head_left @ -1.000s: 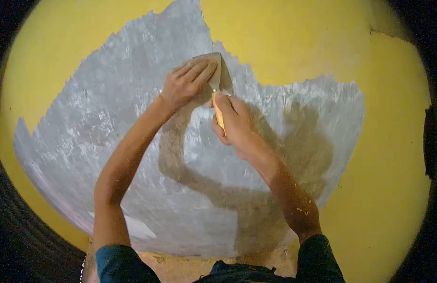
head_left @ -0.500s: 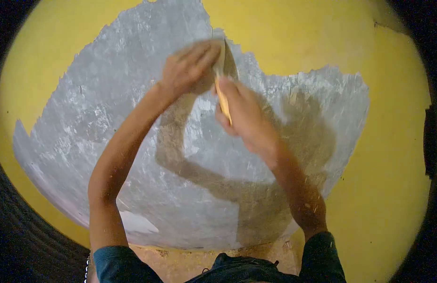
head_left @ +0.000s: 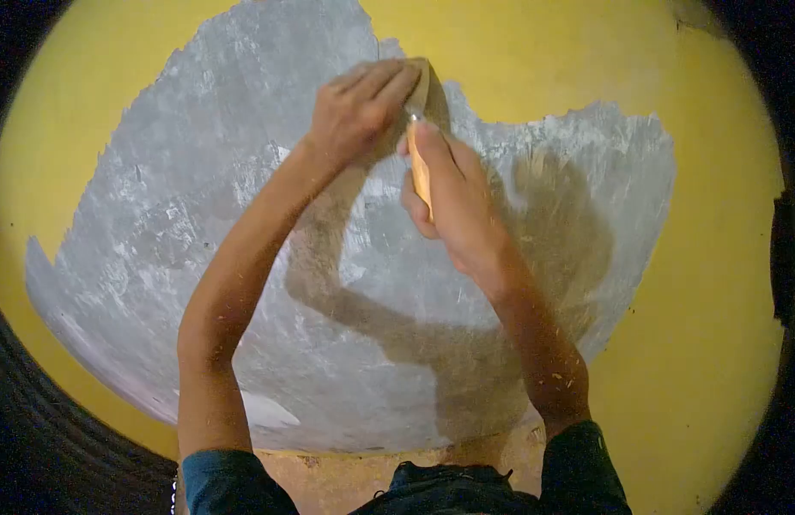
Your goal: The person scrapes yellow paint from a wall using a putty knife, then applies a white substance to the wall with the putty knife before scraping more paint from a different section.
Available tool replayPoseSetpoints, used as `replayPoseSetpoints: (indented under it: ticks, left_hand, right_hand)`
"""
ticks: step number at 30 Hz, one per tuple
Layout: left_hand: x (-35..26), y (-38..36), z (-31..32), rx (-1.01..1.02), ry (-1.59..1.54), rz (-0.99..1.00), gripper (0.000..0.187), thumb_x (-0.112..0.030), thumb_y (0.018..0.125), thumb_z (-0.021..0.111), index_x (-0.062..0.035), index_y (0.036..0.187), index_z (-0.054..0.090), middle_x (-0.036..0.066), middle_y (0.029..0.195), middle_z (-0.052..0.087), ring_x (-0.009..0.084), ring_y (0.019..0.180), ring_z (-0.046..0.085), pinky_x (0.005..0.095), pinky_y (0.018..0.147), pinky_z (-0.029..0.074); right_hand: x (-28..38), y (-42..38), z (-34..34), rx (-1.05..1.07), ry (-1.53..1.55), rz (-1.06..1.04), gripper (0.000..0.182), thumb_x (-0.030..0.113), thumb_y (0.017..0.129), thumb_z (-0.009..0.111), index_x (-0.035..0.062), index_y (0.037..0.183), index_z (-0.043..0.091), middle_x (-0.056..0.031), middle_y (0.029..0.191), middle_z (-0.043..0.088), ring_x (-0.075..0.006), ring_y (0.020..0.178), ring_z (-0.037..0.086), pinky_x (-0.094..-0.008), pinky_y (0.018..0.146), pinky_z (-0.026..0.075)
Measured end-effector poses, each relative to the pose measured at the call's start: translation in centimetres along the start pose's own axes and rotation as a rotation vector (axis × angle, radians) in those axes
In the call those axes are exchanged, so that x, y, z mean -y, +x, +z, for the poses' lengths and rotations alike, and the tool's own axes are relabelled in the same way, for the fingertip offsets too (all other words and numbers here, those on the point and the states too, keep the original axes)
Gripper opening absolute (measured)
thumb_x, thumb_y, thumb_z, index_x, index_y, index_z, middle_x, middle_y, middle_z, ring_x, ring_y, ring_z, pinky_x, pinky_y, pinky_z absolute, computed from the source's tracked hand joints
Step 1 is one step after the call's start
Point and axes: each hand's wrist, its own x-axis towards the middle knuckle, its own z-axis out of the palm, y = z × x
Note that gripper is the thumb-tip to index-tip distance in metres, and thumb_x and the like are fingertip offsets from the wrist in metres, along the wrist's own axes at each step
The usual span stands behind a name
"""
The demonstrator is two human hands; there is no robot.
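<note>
A scraper with a wooden handle (head_left: 421, 176) and a flat metal blade (head_left: 422, 88) lies against the wall near the ragged upper edge of the grey area. My right hand (head_left: 459, 197) is wrapped round the handle, thumb near the blade end. Beside it, my left hand (head_left: 363, 107) has its fingers bent together and pressed on the blade's left side; its fingertips partly cover the blade. Yellow paint (head_left: 535, 60) borders the bare, scratched grey surface (head_left: 183, 189) under both hands.
Shadows of my head and arms (head_left: 561, 232) fall across the grey surface. Pale scuffs and paint traces mark it. A brownish surface (head_left: 346, 476) shows below the wall's lower edge. Small flakes cling to my forearms.
Both hands and the scraper have shifted slightly right, and the blade now reaches a little higher at the paint edge. The grip on the handle is the same.
</note>
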Motion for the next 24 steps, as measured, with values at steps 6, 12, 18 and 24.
replayPoseSetpoints:
  ticks: [6, 12, 18, 24]
  left_hand:
    - [-0.5, -1.7, 1.4, -0.042, 0.112, 0.187, 0.045, -0.013, 0.071, 0.06, -0.0052, 0.115, 0.061, 0.01, 0.109, 0.064, 0.0241, 0.098, 0.065, 0.0317, 0.08, 0.055]
    - [-1.3, -0.2, 1.6, 0.042, 0.083, 0.169, 0.044, -0.013, 0.072, 0.061, -0.005, 0.115, 0.061, 0.011, 0.11, 0.064, 0.0271, 0.098, 0.065, 0.0327, 0.08, 0.055]
    - [-2.6, -0.1, 1.5, 0.046, 0.001, 0.136, 0.042, -0.013, 0.072, 0.06, -0.0045, 0.114, 0.061, 0.01, 0.107, 0.064, 0.0251, 0.096, 0.065, 0.0316, 0.081, 0.055]
    - [-3.4, -1.6, 1.8, 0.044, 0.054, 0.135, 0.039, -0.014, 0.071, 0.061, -0.006, 0.109, 0.063, 0.007, 0.106, 0.064, 0.0224, 0.093, 0.065, 0.0298, 0.078, 0.055]
  right_hand:
    - [-2.8, -1.0, -1.0, -0.041, -0.058, 0.031, 0.038, 0.044, 0.101, 0.037, 0.0092, 0.094, 0.05, 0.0036, 0.051, 0.038, -0.006, 0.038, 0.03, -0.0237, 0.036, 0.02]
    - [-2.0, -0.3, -2.5, -0.045, -0.032, -0.019, 0.036, 0.043, 0.101, 0.037, 0.0105, 0.096, 0.051, 0.0035, 0.051, 0.039, -0.006, 0.037, 0.029, -0.0239, 0.036, 0.02]
    - [-2.1, -1.8, -2.8, -0.064, -0.025, 0.042, 0.037, 0.045, 0.101, 0.038, 0.0102, 0.096, 0.05, 0.0021, 0.051, 0.04, -0.0061, 0.038, 0.03, -0.0237, 0.036, 0.018]
    - [-2.8, -2.6, -4.2, -0.02, -0.05, 0.161, 0.038, 0.046, 0.1, 0.038, 0.0096, 0.096, 0.05, 0.0021, 0.052, 0.04, -0.0064, 0.039, 0.031, -0.024, 0.036, 0.02]
